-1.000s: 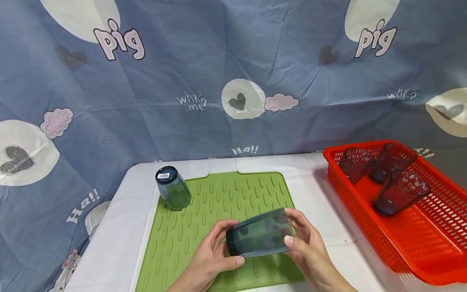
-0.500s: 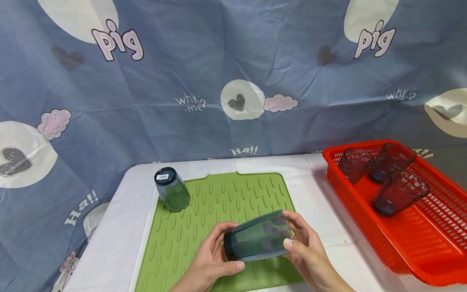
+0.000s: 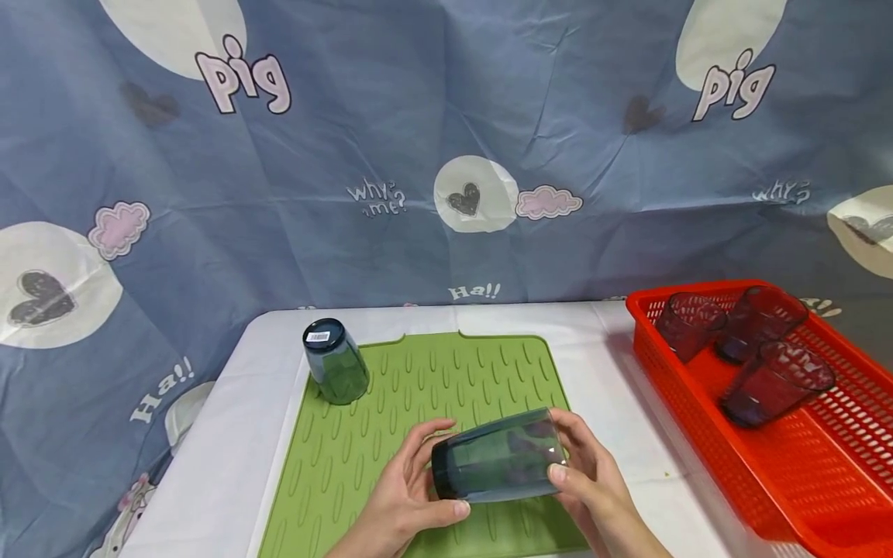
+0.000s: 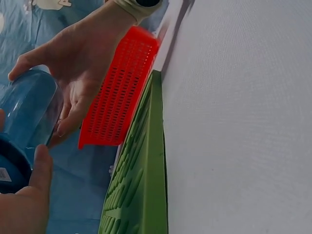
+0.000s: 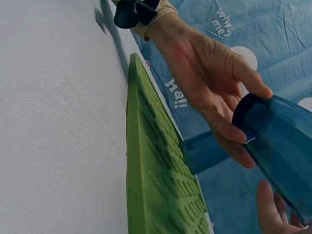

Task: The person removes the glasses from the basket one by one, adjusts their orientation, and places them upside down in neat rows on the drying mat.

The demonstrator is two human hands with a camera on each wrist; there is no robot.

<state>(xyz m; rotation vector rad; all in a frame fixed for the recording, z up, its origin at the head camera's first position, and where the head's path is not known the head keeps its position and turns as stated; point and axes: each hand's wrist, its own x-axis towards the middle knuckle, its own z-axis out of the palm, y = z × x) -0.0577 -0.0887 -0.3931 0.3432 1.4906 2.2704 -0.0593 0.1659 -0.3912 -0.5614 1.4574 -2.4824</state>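
A dark blue-green drinking glass (image 3: 498, 457) lies nearly sideways between both hands, held above the mat. My left hand (image 3: 408, 492) grips its thick base, thumb below and fingers behind. At the open rim, my right hand (image 3: 596, 480) pinches the glass between thumb and fingers. The left wrist view shows a white label on the base of this glass (image 4: 29, 107). On the green ridged drying mat (image 3: 391, 434), a second glass (image 3: 338, 368) stands upside down at the far left corner, its barcode label facing up.
To the right stands a red perforated plastic basket (image 3: 705, 442) holding three similar glasses (image 3: 777, 380), which lean inside its far part. A white cloth (image 3: 209, 457) covers the table. Behind it hangs a blue printed curtain (image 3: 335, 256).
The head view has shifted slightly, moving the scene a little right and down. Both hands keep their hold on the glass, whose tilt has barely altered.
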